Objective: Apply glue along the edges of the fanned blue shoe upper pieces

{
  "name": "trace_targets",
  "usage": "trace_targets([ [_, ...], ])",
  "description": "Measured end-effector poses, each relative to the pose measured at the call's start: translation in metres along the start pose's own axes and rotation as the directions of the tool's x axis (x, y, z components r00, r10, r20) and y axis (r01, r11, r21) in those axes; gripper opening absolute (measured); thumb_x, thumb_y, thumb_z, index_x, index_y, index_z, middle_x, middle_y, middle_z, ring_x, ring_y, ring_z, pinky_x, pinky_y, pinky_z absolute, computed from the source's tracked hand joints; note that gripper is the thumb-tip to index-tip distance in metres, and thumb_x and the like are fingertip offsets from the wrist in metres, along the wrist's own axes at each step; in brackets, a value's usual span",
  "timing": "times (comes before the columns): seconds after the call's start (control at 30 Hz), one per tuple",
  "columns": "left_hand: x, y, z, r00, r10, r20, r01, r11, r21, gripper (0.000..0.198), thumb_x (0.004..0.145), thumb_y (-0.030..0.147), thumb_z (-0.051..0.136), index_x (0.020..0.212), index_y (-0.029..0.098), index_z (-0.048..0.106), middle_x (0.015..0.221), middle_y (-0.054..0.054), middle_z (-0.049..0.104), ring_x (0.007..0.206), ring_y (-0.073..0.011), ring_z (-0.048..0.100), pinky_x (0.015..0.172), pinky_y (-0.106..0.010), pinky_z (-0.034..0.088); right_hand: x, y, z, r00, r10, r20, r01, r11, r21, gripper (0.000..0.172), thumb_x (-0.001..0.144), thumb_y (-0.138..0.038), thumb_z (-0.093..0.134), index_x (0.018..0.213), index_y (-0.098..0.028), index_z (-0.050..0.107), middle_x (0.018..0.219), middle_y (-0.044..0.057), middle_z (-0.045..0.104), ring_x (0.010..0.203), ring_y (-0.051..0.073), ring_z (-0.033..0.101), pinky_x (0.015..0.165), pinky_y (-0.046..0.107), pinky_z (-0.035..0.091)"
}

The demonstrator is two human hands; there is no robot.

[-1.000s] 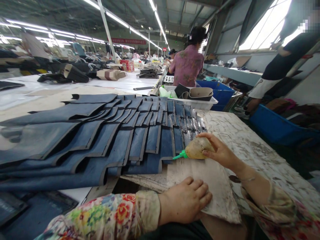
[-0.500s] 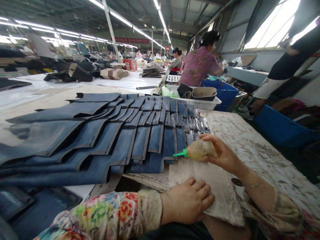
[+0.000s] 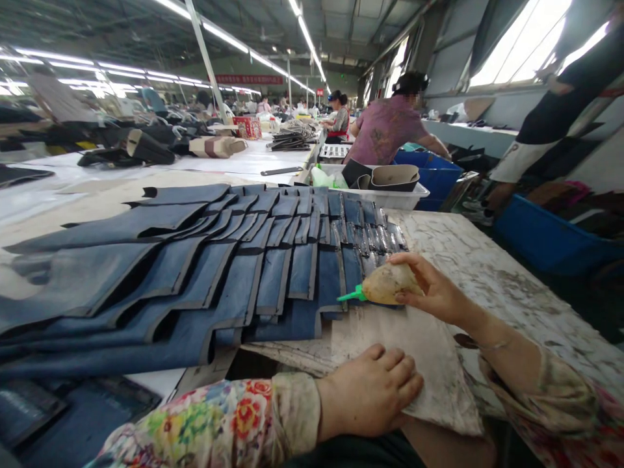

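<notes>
My right hand (image 3: 436, 289) is wrapped round a stained, cloudy glue bottle (image 3: 390, 284) with a green nozzle, tipped sideways. The nozzle points left, over the blue dark-edged pieces (image 3: 302, 270), which lie overlapped in rows. Shiny wet-looking strips show on the edges of the pieces at the right end, behind the bottle. Flat on a pale, worn board (image 3: 433, 370) near the table's front edge rests my left hand (image 3: 373, 390), its fingers stretched out and holding nothing.
More blue pieces (image 3: 82, 413) lie lower left. A white bin (image 3: 400, 198) with rolled material stands beyond the rows, near a person in a purple top (image 3: 383, 133). Blue tubs (image 3: 550, 234) stand on the right, by another person (image 3: 541, 123). The tabletop (image 3: 487, 273) is marked with dried residue.
The view has shifted slightly. The bottle and both hands hold nearly the same places, with the nozzle tilted a little more downward. The person in purple has reached an arm toward the blue tub.
</notes>
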State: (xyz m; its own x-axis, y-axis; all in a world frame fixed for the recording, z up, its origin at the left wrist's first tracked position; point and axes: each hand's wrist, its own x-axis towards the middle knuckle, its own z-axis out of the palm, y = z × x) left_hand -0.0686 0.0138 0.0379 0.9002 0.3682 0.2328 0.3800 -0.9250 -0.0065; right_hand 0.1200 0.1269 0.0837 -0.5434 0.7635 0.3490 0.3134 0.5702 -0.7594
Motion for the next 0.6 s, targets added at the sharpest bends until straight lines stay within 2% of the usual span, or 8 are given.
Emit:
trace_targets([
  [0.07,0.0,0.0,0.0,1.0,-0.002,0.002,0.002,1.0,-0.005,0.049,0.09,0.041,0.043,0.126,0.008,0.044,0.123,-0.013,0.05,0.114,-0.025,0.045,0.089,-0.035,0.036,0.001,-0.001,0.0,1.0,0.008,0.003,-0.008,1.0,-0.006,0.049,0.078,-0.04,0.068,0.12,-0.032,0.046,0.12,0.007,0.05,0.105,0.025,0.056,0.085,0.038,0.053],
  [0.23,0.001,-0.002,-0.002,1.0,-0.001,0.022,0.002,1.0,-0.016,0.049,0.089,0.04,0.045,0.126,0.008,0.044,0.123,-0.013,0.05,0.115,-0.0255,0.044,0.089,-0.035,0.036,0.032,0.007,0.004,0.986,-0.011,-0.164,0.0,0.998,-0.067,0.05,0.077,-0.042,0.069,0.119,-0.03,0.045,0.117,0.006,0.051,0.106,0.025,0.055,0.086,0.039,0.052],
  [0.33,0.002,-0.002,-0.002,0.999,-0.003,0.035,0.004,1.0,-0.022,0.049,0.089,0.041,0.045,0.126,0.007,0.044,0.123,-0.013,0.049,0.115,-0.0256,0.044,0.09,-0.035,0.036,0.047,0.01,0.003,0.975,-0.044,-0.218,0.021,0.994,-0.104,0.051,0.077,-0.043,0.068,0.12,-0.028,0.045,0.119,0.007,0.05,0.111,0.026,0.052,0.089,0.04,0.05],
  [0.5,0.001,0.0,-0.001,1.0,-0.007,0.031,0.008,1.0,-0.013,0.05,0.091,0.041,0.041,0.127,0.007,0.043,0.125,-0.013,0.048,0.116,-0.0258,0.043,0.091,-0.036,0.036,0.041,0.006,-0.001,0.985,-0.041,-0.166,0.027,0.996,-0.089,0.052,0.077,-0.043,0.069,0.121,-0.03,0.045,0.119,0.006,0.051,0.106,0.025,0.055,0.084,0.038,0.052],
  [0.6,0.001,0.0,-0.002,0.999,-0.008,0.036,0.009,1.0,-0.018,0.049,0.091,0.041,0.042,0.127,0.008,0.043,0.124,-0.013,0.048,0.116,-0.0256,0.043,0.091,-0.036,0.036,0.038,0.006,-0.001,0.986,-0.052,-0.158,0.036,0.994,-0.102,0.051,0.076,-0.043,0.069,0.12,-0.03,0.047,0.118,0.005,0.053,0.105,0.025,0.056,0.087,0.04,0.051],
])
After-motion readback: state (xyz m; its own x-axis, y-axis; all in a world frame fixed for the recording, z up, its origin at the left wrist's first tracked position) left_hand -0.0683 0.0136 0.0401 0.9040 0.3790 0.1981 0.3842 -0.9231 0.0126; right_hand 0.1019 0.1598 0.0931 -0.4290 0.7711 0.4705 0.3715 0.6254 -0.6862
